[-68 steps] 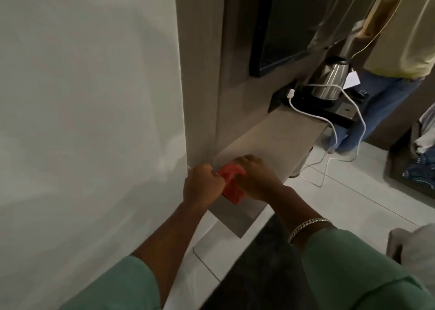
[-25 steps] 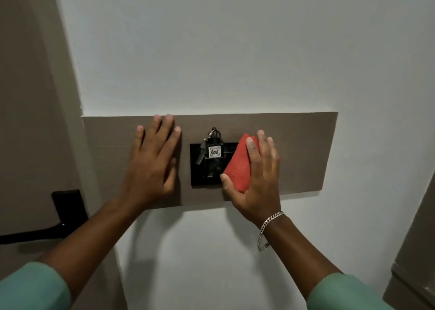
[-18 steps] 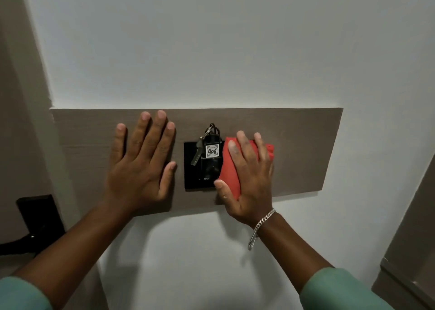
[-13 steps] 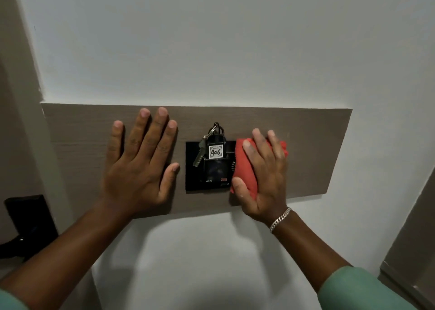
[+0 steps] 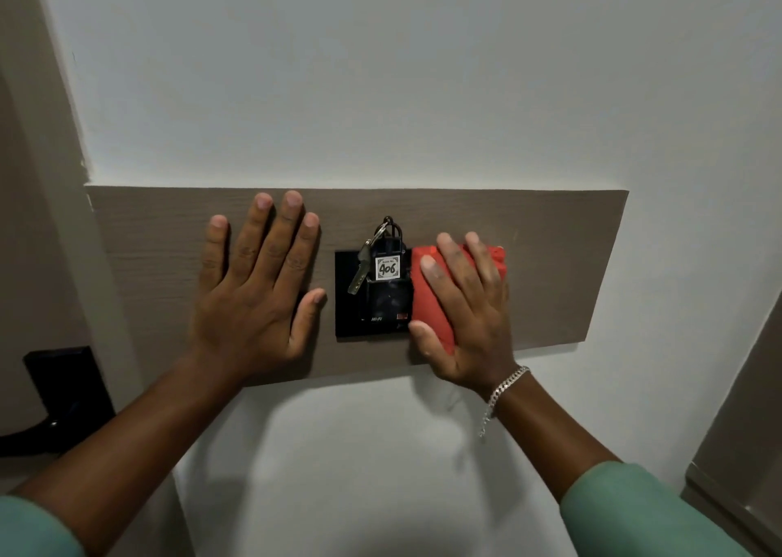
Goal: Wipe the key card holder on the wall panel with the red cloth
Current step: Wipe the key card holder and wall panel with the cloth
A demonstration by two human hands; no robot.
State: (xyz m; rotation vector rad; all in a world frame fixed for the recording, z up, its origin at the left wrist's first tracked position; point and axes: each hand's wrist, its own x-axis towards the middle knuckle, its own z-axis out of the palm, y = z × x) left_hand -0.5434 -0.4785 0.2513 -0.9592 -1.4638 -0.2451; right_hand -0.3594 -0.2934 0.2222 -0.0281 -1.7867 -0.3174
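Observation:
A black key card holder [image 5: 349,311] sits in the middle of a brown wood-grain wall panel [image 5: 558,269]. A black key tag marked 406 [image 5: 388,268] with a metal key hangs in its slot. My right hand [image 5: 469,315] presses the folded red cloth [image 5: 429,302] flat against the holder's right edge and the panel beside it. My left hand [image 5: 254,294] lies flat on the panel just left of the holder, fingers spread, holding nothing. The holder's right side is hidden under the cloth.
The panel is fixed to a white wall [image 5: 381,70]. At the lower left a black door handle plate [image 5: 70,391] sits on a beige door. A beige cabinet edge [image 5: 744,451] shows at the lower right.
The view went from a shelf with a kettle to the wall panel. Over the last second my right hand slid the red cloth from the holder's face to its right edge. My left hand stayed flat.

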